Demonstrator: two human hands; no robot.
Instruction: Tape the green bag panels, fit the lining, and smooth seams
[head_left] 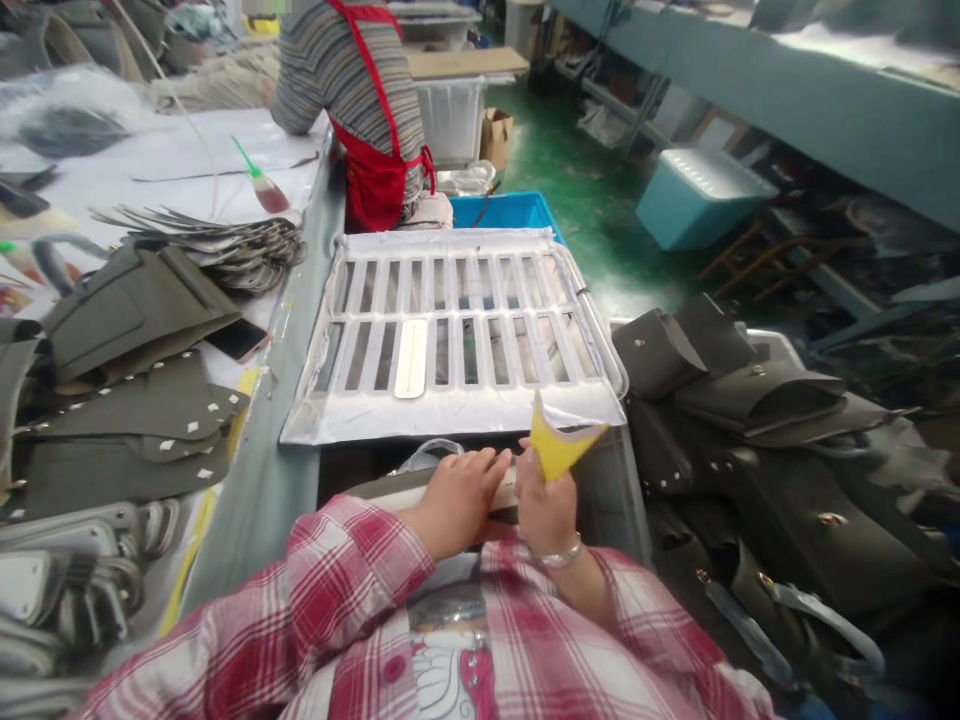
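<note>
My right hand is closed around a yellow sheet with a curved white upper edge, which sticks up from the fist. It looks like paper or thin card. Beside it, my left hand lies over a dark grey bag part with a pale edge, fingers together and pressing on it at my lap. Much of that part is hidden by my hands and sleeves. A clear plastic-wrapped handle shows just behind it. Ahead stands a white slatted rack with a white strip on it.
Left, a table carries dark bag panels, stacked strips and a glue bottle. Dark bags are heaped at right. A person in a red apron sits ahead, near a blue bin.
</note>
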